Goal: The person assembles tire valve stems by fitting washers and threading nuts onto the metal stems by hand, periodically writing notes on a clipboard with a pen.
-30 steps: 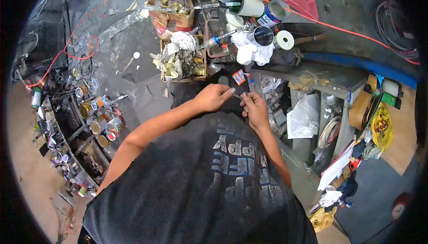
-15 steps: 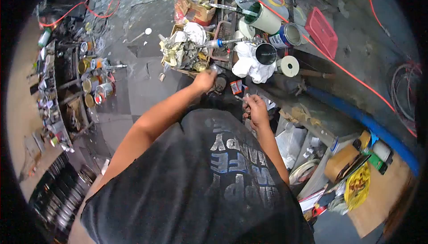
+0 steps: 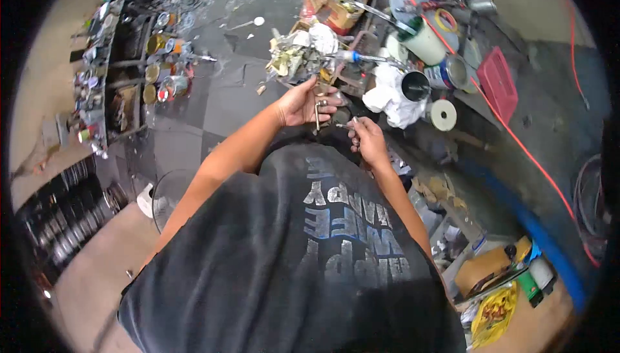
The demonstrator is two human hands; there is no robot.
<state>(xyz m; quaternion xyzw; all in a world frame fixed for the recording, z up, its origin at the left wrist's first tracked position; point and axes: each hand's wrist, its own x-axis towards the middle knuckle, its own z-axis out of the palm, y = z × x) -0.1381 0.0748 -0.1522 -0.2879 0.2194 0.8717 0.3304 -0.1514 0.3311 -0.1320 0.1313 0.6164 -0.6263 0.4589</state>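
My left hand is turned palm up in front of my chest, its fingers curled around a small bent metal piece. The exact kind of that piece is too small to make out. Close by on the right, my right hand pinches a short thin rod-like piece between thumb and fingers. The tip of this piece points toward my left hand, with a small gap between them. Just beyond my left hand is a box of crumpled paper.
White cloth, a dark-mouthed can and a white roll lie ahead to the right. A red hose crosses that side near a pink basket. Shelves with cans stand at left; a yellow bag lies lower right.
My left hand has turned from closed, knuckles up, to palm up, showing the bent metal piece. My hands are closer together. The view has swung so the surroundings shift.
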